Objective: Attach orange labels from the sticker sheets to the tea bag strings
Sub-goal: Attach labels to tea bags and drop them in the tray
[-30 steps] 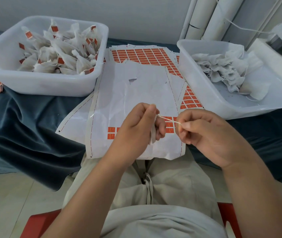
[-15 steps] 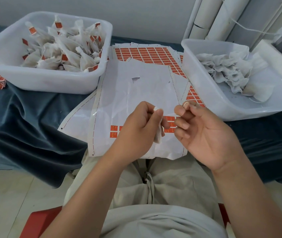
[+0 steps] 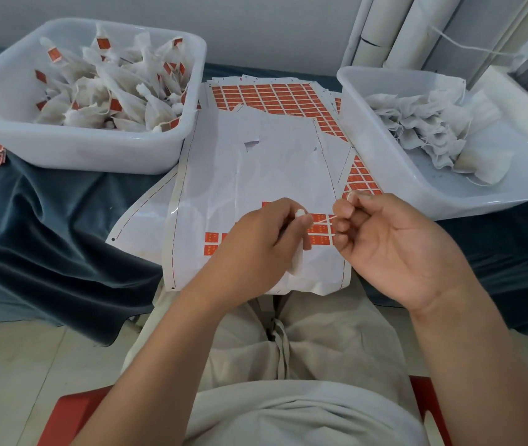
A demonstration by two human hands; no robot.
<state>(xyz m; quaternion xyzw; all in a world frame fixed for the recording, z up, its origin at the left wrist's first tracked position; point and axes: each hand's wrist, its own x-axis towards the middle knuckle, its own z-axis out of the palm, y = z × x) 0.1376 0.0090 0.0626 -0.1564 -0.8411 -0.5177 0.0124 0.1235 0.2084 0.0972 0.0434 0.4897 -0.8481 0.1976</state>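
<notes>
My left hand [image 3: 256, 243] is closed around a white tea bag [image 3: 297, 262], whose knotted top pokes out above my fingers. Its thin string [image 3: 323, 220] runs taut to my right hand [image 3: 391, 246], which pinches the string's end between thumb and fingers. Both hands hover over a mostly peeled white sticker sheet [image 3: 250, 175] that keeps a few orange labels [image 3: 212, 243] near its lower part. A fuller sheet of orange labels [image 3: 272, 96] lies behind it.
The left white bin [image 3: 73, 149] holds labelled tea bags. The right white bin [image 3: 394, 175] holds unlabelled bags. A dark blue cloth [image 3: 47, 214] covers the table. White tubes [image 3: 394, 27] lean on the back wall. My lap and a red seat [image 3: 73, 413] sit below.
The hands have drawn apart, so the string is stretched between them again. My right hand now pinches the string's end, where half a second ago its fingers were loosely curled.
</notes>
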